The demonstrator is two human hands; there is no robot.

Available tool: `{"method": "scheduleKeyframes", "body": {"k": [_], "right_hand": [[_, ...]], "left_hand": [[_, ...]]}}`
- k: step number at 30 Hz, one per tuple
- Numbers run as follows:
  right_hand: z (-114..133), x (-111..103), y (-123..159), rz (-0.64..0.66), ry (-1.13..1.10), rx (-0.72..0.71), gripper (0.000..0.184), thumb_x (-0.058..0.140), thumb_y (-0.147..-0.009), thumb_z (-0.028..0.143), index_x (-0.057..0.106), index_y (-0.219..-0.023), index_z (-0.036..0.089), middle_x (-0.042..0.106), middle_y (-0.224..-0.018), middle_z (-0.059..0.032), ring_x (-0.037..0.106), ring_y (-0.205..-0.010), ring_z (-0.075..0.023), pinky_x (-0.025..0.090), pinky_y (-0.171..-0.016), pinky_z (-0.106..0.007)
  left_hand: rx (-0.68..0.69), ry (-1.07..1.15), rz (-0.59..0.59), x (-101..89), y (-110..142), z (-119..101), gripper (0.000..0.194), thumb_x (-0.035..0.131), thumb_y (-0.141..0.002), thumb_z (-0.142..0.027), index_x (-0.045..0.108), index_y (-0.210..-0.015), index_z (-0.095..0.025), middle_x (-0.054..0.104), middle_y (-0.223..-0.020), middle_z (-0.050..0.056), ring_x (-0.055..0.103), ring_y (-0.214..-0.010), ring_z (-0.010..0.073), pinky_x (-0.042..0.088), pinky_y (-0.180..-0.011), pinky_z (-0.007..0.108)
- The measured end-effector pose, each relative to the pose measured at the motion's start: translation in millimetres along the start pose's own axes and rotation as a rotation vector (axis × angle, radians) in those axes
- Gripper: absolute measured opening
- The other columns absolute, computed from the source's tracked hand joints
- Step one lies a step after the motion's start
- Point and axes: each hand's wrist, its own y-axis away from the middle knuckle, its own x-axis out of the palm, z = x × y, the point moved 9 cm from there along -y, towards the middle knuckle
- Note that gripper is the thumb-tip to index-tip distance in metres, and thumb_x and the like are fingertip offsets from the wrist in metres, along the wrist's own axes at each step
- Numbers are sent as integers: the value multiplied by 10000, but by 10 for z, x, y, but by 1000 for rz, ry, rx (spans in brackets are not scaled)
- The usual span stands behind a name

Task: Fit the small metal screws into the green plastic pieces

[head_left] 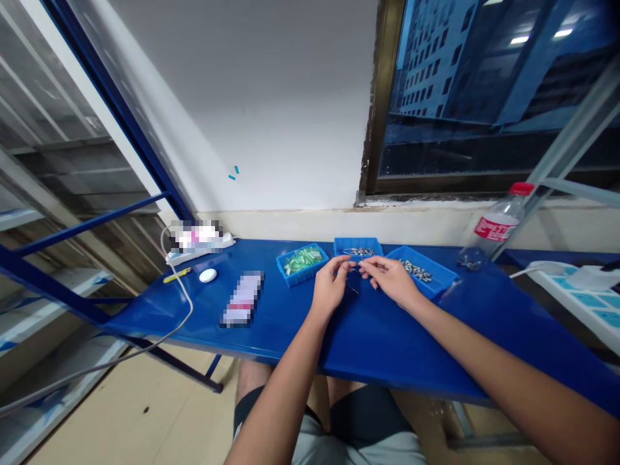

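Blue desk [397, 352] below a white wall [271, 103], with three blue plastic trays [290, 278] along its back edge. Near the desk's middle, the left hand [330, 285] and right hand [391, 279] pinch narrowly, fingertips close around a small thin metal part [353, 274], too small to identify. Behind them sits the middle tray [357, 242] of silver pieces; green parts fill the left tray [301, 263], and silver fasteners the right tray [420, 271], just beside the right hand.

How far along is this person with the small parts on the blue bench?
Nothing finished is clearly set apart. In hand: the left hand and right hand meet over the bench at a thin metal piece. Left: the green-filled tray, middle tray and right tray all hold parts.
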Motion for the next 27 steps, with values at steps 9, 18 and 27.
{"method": "scheduleKeyframes", "body": {"k": [9, 18, 27], "right_hand": [[-10, -33, -144, -28, -17, 105, 507, 643, -908, 683, 682, -872, 180, 688, -704, -53, 613, -534, -157, 366, -372, -238], [277, 252, 115, 118, 1034, -447, 214, 556, -1018, 232, 723, -1150, 221, 780, -1117, -95, 686, -1075, -275, 532, -914, -380], [197, 379, 34, 179, 1194, -466, 269, 515, -965, 80, 665, -1147, 211, 741, -1008, -99, 650, -1051, -276, 513, -833, -343]], "left_hand": [[2, -54, -157, -174, -17, -5, 282, 581, -1015, -388, 705, -1187, -203, 789, -1045, 79, 727, -908, 216, 564, -848, 329], [57, -201, -150, -159, 24, -110, 274, 542, -1043, -379, 688, -1195, -203, 792, -1043, 76, 747, -940, 209, 572, -896, 334], [86, -303, -113, -101, 35, -195, 249, 563, -1030, -348, 692, -1191, -207, 799, -1013, 71, 756, -924, 227, 572, -884, 344]]}}
